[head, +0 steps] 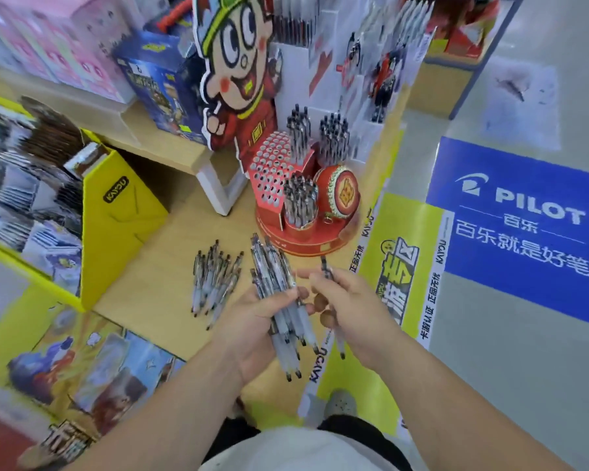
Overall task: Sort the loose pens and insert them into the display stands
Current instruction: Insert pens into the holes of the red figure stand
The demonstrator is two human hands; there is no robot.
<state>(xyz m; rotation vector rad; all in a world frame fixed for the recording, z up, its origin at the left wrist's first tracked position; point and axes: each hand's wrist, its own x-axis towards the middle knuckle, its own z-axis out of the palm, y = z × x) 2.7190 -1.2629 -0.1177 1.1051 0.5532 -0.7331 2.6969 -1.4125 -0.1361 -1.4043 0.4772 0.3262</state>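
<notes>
Pale wooden counter (150, 287) fills the middle of the frame. Just below centre, the left hand (252, 321) grips a bundle of pens (279, 290), fingers curled round it. The right hand (351, 300) pinches a single pen (325, 266) just beside the bundle. This looks like the sorting step; next, I judge, that pen needs lining up over an empty hole in the red stand (272, 171) above centre. More loose pens (215, 280) lie left of the hands. A cartoon cutout (238, 62) rises at upper centre, and a blue floor sticker (524, 226) lies at right.
</notes>
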